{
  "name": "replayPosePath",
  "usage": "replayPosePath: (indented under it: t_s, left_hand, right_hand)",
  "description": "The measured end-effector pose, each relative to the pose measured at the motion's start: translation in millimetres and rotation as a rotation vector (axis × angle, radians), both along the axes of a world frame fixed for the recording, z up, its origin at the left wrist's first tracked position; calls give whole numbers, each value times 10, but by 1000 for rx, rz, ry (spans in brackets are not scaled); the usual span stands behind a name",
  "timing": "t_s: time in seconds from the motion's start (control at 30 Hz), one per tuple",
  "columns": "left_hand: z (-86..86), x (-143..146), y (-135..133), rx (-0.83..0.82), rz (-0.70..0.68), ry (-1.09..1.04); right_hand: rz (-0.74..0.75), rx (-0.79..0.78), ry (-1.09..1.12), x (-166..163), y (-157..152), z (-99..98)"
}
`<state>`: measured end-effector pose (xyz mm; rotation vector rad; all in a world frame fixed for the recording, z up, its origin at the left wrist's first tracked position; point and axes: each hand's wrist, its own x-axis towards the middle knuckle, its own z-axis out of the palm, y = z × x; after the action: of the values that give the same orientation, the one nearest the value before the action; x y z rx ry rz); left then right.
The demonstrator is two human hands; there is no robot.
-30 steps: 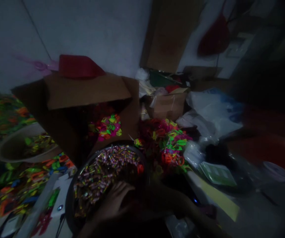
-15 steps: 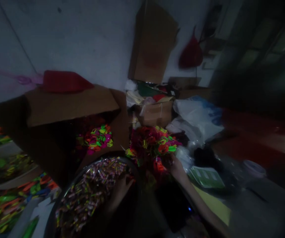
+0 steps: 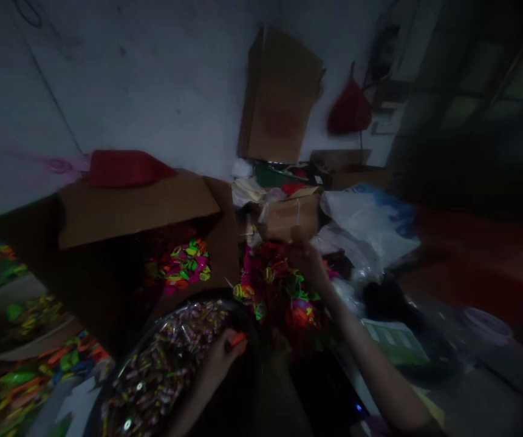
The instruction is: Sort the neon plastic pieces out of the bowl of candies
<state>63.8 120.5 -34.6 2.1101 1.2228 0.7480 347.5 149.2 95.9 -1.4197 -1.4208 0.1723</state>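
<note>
My left hand (image 3: pixel 220 358) is closed around a small orange plastic piece (image 3: pixel 238 341), at the right side of a large round basin (image 3: pixel 122 364). Small striped wrapped pieces, like candies (image 3: pixel 165 358), fill much of that basin. Farther out, my right hand (image 3: pixel 305 260) reaches over the back of a heap of neon plastic pieces (image 3: pixel 268 276), some shaped like toy watches. Its fingers are dark and blurred, so whether they grip anything is unclear.
An open cardboard box (image 3: pixel 140 209) holds more neon pieces, with a red scoop-like container (image 3: pixel 127 169) on top. Below my right forearm lies a dark flat device (image 3: pixel 325 394) with a blue light. Plastic bags (image 3: pixel 364 218) and a green-white packet (image 3: pixel 395 341) are at right.
My right hand has moved up and away from me, from the heap's right side to its back. My left hand has shifted slightly, and the orange piece shows more clearly. The camera view has tilted a little.
</note>
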Motion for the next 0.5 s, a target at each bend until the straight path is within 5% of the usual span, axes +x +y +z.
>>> replayPosePath:
  t_s: [0.13,0.27,0.37,0.5]
  left_hand:
    - [393,-82,-119,82,-28,-23]
    - [697,-106,-206,322,-32,66]
    - [809,-124,-261,577,-47,193]
    - [852,-163,-331,689,-43,259]
  right_hand:
    - [301,-170,-46,-500,-544,-389]
    - [521,-279,-65,-784,-970,-455]
    - [531,-305,-78,-828,-1093,-361]
    - [392,-273,-30,-877,-1124,-307]
